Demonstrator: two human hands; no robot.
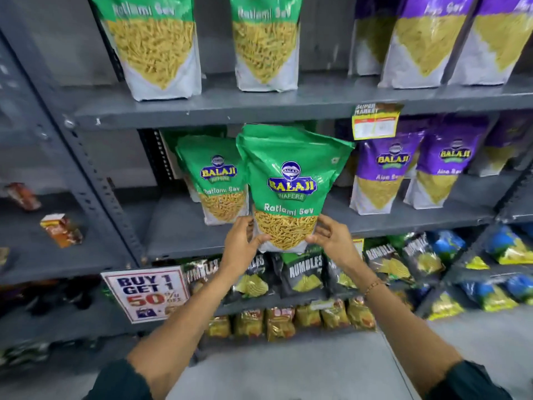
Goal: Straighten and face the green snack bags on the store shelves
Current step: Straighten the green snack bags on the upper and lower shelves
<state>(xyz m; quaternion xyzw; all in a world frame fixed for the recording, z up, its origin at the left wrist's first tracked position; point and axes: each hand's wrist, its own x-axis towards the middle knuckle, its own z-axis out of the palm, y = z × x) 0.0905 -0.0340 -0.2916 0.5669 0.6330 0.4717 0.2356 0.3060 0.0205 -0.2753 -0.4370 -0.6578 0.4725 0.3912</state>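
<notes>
both hands pinch the lower corners of a green snack bag (291, 192), left hand (242, 241) and right hand (331, 238) each closed on a side, likely so the label faces out and stays upright. the bag hangs just above the middle shelf (184, 241) edge; a second green bag (215, 180) stands beyond the left hand.

Upright green Ratlami Sev bag (291, 183) front-facing at middle shelf edge, another green bag (215, 180) just behind-left
</notes>
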